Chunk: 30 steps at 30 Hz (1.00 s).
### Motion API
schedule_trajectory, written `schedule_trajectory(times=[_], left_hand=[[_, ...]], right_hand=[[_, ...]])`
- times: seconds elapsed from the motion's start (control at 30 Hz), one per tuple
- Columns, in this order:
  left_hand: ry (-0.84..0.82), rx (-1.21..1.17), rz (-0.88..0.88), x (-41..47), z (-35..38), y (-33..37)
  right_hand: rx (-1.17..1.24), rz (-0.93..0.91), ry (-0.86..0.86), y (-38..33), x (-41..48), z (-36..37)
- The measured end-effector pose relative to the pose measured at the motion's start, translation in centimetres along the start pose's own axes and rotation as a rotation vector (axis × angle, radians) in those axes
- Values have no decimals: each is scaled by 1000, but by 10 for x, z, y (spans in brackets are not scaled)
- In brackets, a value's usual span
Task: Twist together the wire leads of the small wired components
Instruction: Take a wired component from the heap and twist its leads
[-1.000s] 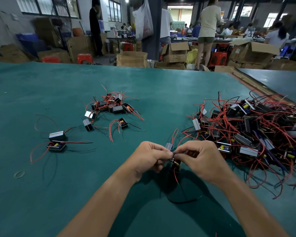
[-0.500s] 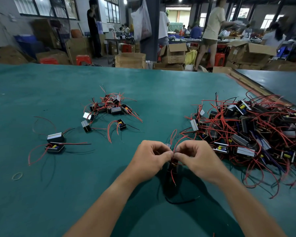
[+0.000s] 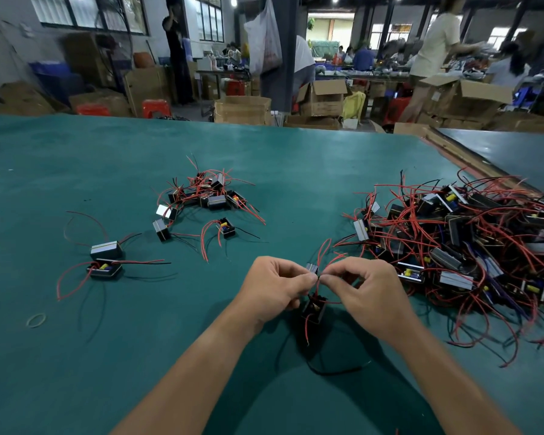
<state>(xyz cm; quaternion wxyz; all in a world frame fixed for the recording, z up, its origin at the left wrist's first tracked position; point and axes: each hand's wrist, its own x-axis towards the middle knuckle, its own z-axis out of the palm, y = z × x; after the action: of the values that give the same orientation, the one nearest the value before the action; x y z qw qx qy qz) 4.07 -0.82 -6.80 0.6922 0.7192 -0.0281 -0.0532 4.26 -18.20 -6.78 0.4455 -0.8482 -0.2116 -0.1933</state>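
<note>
I have the fingers (image 3: 308, 279) of my left hand (image 3: 274, 287) and right hand (image 3: 368, 290) pinching the red leads (image 3: 317, 285) tip to tip; the black component (image 3: 314, 309) sits just below them, over the desk (image 3: 139, 356).

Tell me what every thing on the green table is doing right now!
Left hand: pinches the red leads.
Right hand: pinches the same leads.
Black component: hangs under the hands by its wires.
Big pile: tangled, lying at the right.
Small pile: tangled, lying farther back.
Two components: lying together at the left.
Rubber band: flat on the table.
</note>
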Motion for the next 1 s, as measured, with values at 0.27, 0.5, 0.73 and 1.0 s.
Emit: schedule_trajectory(times=[0.27, 0.5, 0.73, 1.0], left_hand=[[5, 379, 414, -6, 6, -5], [16, 73, 77, -1, 4, 1], [-29, -67, -32, -2, 3, 5], [-23, 152, 170, -4, 2, 2]], right_hand=[[438, 566, -294, -3, 3, -13], [102, 89, -27, -1, 3, -2], [-5, -45, 19, 4, 1, 1], [137, 189, -247, -6, 4, -5]])
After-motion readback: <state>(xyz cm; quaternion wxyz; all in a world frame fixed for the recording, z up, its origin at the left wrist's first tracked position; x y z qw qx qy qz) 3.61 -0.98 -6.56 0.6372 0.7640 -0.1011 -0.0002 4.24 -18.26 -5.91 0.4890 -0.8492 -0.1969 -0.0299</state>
